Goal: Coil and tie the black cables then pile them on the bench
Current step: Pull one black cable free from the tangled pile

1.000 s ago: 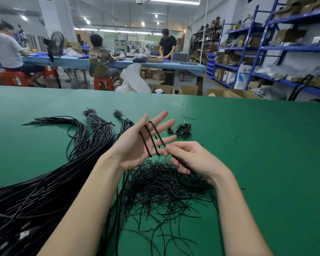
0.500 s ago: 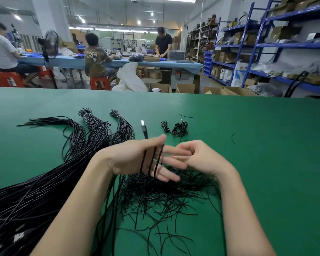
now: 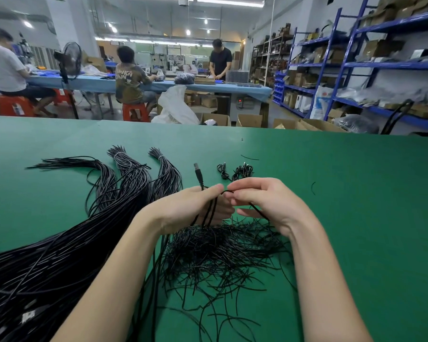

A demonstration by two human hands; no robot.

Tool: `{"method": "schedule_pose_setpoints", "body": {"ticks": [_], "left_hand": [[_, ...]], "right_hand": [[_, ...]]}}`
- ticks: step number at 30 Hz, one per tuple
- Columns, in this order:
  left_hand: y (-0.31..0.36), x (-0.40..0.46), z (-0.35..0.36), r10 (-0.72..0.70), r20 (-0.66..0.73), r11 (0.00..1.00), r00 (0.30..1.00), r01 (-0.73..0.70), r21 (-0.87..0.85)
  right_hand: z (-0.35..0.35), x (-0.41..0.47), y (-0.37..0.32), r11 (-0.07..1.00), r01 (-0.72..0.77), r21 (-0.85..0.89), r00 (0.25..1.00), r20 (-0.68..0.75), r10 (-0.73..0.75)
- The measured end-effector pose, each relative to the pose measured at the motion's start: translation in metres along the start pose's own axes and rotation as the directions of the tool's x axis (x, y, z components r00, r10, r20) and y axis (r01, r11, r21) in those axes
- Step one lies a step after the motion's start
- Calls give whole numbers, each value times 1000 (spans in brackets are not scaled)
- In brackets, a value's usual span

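A black cable [image 3: 209, 211] is held wound in several turns around the left hand [image 3: 195, 209], whose fingers are curled about the loops. The cable's USB plug [image 3: 197, 169] stands up just beyond the left thumb, toward the far edge of the bench [image 3: 356, 193]. The free run of the same cable is pinched between thumb and forefinger of the right hand [image 3: 265, 202], just beside the left hand, and is led down across the right palm toward the near edge. Both hands are raised above a loose heap of short black ties [image 3: 223, 250] spread over the middle of the bench. A thick mass of uncoiled black cables [image 3: 59, 243] is laid from the near left corner toward the far edge, fanned into three bundled ends. A small pile of coiled cables [image 3: 237, 170] is seen beyond the hands, near the plug but apart from it.
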State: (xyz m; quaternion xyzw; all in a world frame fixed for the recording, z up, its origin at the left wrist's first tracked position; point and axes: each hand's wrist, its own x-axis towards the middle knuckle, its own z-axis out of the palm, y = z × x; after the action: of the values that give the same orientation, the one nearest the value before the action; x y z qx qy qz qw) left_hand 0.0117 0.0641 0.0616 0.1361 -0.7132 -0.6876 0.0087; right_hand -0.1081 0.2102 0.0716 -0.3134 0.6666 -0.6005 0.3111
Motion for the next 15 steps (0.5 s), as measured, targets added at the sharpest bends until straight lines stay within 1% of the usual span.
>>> {"method": "schedule_pose_setpoints", "body": {"ticks": [3, 5, 6, 7, 9, 11, 12, 15], "left_hand": [[-1, 4, 1, 30, -67, 999, 997, -32, -30], [-1, 5, 2, 41, -68, 998, 997, -44, -42], [-2, 5, 2, 52, -64, 998, 997, -54, -37], [-2, 6, 2, 66, -64, 997, 996, -68, -31], [-3, 7, 2, 102, -79, 994, 992, -105, -37], [-3, 9, 3, 124, -107, 990, 987, -130, -54], [-2, 10, 5, 123, -124, 989, 985, -133, -70], [-1, 10, 10, 96, -164, 982, 982, -120, -147]], "right_hand": [[1, -1, -2, 1000, -12, -6, 1000, -16, 12], [3, 0, -3, 1000, -21, -6, 999, -50, 20], [3, 0, -3, 999, -24, -48, 997, -71, 20], [3, 0, -4, 991, -26, -128, 996, -88, 15], [3, -1, -5, 962, -19, -273, 998, -59, 3], [6, -1, -3, 956, -10, -294, 1000, 4, 12], [8, 0, -2, 954, -6, -298, 1000, 10, 10], [10, 2, 1, 925, 7, -380, 997, -74, -38]]}}
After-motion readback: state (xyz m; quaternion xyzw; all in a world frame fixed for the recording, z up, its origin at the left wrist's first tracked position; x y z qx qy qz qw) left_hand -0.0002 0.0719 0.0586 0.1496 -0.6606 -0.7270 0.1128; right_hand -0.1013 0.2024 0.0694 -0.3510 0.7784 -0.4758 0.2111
